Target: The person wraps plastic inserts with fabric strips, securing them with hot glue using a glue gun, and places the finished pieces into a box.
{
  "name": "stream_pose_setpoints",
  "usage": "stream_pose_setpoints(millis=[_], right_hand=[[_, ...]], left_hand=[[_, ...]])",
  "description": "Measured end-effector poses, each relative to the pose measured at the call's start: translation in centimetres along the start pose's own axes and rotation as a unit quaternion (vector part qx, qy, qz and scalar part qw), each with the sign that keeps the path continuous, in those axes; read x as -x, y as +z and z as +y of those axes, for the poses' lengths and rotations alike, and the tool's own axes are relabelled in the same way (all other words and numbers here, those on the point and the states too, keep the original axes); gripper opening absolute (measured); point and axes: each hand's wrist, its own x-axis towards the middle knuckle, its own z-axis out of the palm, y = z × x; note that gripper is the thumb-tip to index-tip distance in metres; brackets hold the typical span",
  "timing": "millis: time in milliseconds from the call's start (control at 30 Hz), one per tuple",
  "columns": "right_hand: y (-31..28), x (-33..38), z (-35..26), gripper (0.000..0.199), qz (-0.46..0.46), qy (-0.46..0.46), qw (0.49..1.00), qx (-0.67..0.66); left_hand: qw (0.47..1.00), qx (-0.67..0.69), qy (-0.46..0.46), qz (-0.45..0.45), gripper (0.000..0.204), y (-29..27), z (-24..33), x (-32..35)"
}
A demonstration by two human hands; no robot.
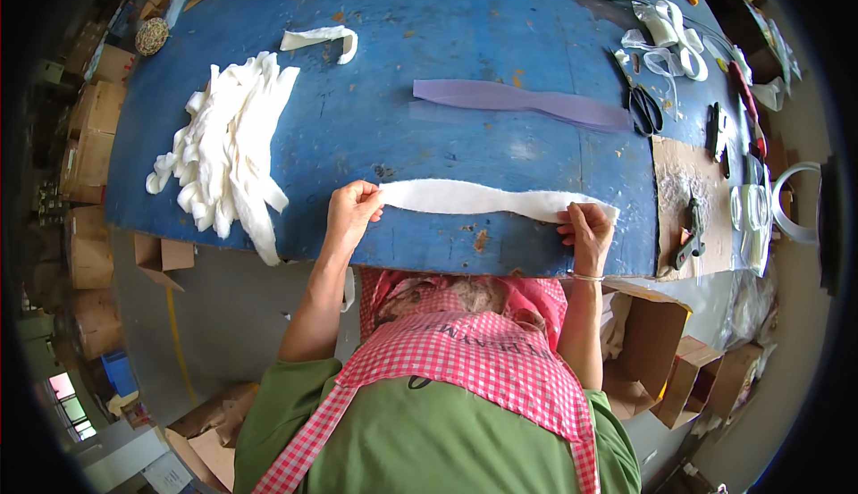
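Note:
A long white strip of soft padding [474, 197] with wavy edges stretches between my two hands, just above the near edge of the blue table. My left hand [354, 213] pinches its left end. My right hand [586, 229] grips it close to the right end, a short tail showing past the fingers. Farther back lies a translucent purple strip [523, 103] of similar wavy outline. To the left a heap of white padding strips [234, 141] is piled up, some hanging over the near edge. One curled white strip [322, 40] lies apart behind the heap.
Black-handled scissors [644, 110] lie right of the purple strip. A cardboard sheet [684, 199] at the right carries a dark hand tool [691, 235]; a box cutter [718, 132] lies nearby. White tape loops [670, 38] sit at the back right. Open cardboard boxes [648, 338] stand below the table.

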Motion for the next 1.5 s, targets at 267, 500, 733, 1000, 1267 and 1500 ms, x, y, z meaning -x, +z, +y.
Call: stream_pose_setpoints(millis=[267, 500, 733, 1000, 1267, 1500], right_hand=[[0.3, 0.0, 0.3, 0.016, 0.014, -0.015, 1.0, 0.015], [0.3, 0.0, 0.5, 0.016, 0.029, -0.019, 0.999, 0.031], [0.4, 0.0, 0.4, 0.016, 0.031, -0.025, 0.999, 0.035], [-0.8, -0.3, 0.6, 0.015, 0.038, -0.021, 0.999, 0.004], [-3.4, -1.2, 1.3, 0.012, 0.12, -0.032, 0.992, -0.006], [-3.6, -1.4, 1.5, 0.013, 0.192, -0.101, 0.964, 0.151]], left_hand=[[1.0, -0.001, 0.009, 0.009, 0.011, 0.2, 0.0, 0.1], [0.998, -0.032, 0.003, 0.045, 0.015, 1.3, 0.9, 0.3], [0.914, -0.182, 0.36, 0.044, 0.034, 9.2, 4.2, 1.8], [0.901, -0.261, 0.334, -0.096, 0.033, 11.7, 3.4, 0.3], [0.91, -0.249, 0.316, -0.103, 0.032, 11.8, 3.1, 0.2], [0.905, -0.257, 0.322, -0.103, 0.032, 11.8, 3.2, 0.1]])
